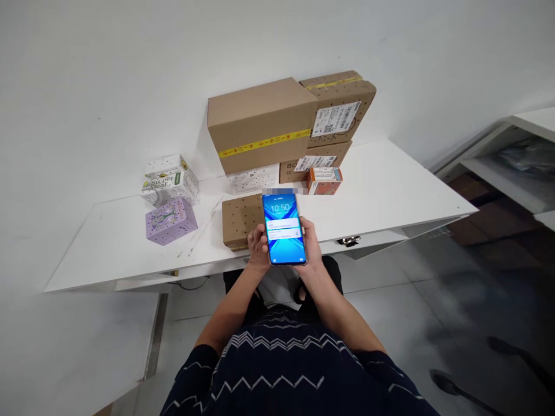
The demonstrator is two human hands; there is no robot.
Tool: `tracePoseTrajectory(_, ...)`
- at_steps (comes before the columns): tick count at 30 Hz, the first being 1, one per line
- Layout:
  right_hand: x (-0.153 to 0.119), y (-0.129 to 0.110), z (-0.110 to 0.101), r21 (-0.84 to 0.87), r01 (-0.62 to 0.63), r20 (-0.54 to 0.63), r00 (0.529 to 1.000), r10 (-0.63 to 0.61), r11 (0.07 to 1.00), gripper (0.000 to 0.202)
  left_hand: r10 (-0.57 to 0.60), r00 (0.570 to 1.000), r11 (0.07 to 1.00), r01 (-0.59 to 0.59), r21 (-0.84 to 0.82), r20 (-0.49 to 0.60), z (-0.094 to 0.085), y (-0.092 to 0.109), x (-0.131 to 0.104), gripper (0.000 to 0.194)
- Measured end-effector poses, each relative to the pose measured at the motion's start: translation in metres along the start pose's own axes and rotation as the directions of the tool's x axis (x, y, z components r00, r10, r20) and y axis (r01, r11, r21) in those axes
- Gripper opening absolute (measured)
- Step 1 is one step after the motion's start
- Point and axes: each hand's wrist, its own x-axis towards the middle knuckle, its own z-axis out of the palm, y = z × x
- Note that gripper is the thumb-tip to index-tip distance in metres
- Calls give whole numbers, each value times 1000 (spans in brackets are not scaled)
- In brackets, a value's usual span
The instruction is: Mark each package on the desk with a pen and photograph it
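A smartphone (284, 245) is held upright in front of me, its lit blue screen showing 10:50 and some notification cards. My left hand (258, 247) is closed around its left edge, fingers curled. On the opposite edge, my right hand (311, 245) grips it too, with the thumb along the side. Partly hidden behind the phone and my left hand lies a small brown cardboard box (240, 219) on the desk. An orange-and-white box (324, 182) stands just beyond the phone to the right.
Large taped cartons (264, 124) and a labelled carton (338, 112) are stacked against the wall on the white desk (390, 190). At the left sit a white printed box (171, 182) and a purple box (170, 221). A shelf unit (489, 156) stands at the right.
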Motion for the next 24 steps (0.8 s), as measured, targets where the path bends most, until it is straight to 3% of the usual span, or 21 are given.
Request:
tracePoseTrajectory(3,-11,-26,-13,-211,217,-130,960,-247,953,59,85,994,991,-78,106,-70,-3,9,5,34)
tracePoseTrajectory(5,-16,-44,-28,-454,323,-243,852,-464,831,61,130,987,977,-111,180,-97,-5,16,8,34)
tracePoseTrajectory(6,-18,-52,-38,-597,322,-295,764,-574,735,61,140,985,973,-118,200,-100,-6,18,10,34)
tracePoseTrajectory(8,-19,-67,-57,-862,151,-325,569,-756,484,61,162,981,966,-136,220,-106,-8,22,11,33)
tracePoseTrajectory(9,-18,-72,-67,-942,3,-288,503,-815,335,61,174,978,963,-145,227,-114,-9,23,12,33)
tracePoseTrajectory(10,-16,-77,-77,-972,-152,-233,474,-849,181,62,185,975,960,-153,234,-123,-9,23,12,34)
tracePoseTrajectory(12,-10,-81,-94,-911,-401,-125,491,-862,-96,63,199,970,956,-161,246,-137,-10,24,13,33)
tracePoseTrajectory(15,4,-80,-114,-733,-592,-55,544,-838,-336,62,188,974,956,-151,253,-129,-12,24,12,33)
tracePoseTrajectory(19,20,-75,-133,-592,-654,-41,609,-792,-472,59,212,971,944,-174,281,-113,-14,24,10,34)
tracePoseTrajectory(24,28,-76,-145,-561,-649,-34,638,-770,-514,56,204,976,944,-175,280,-80,-17,25,11,35)
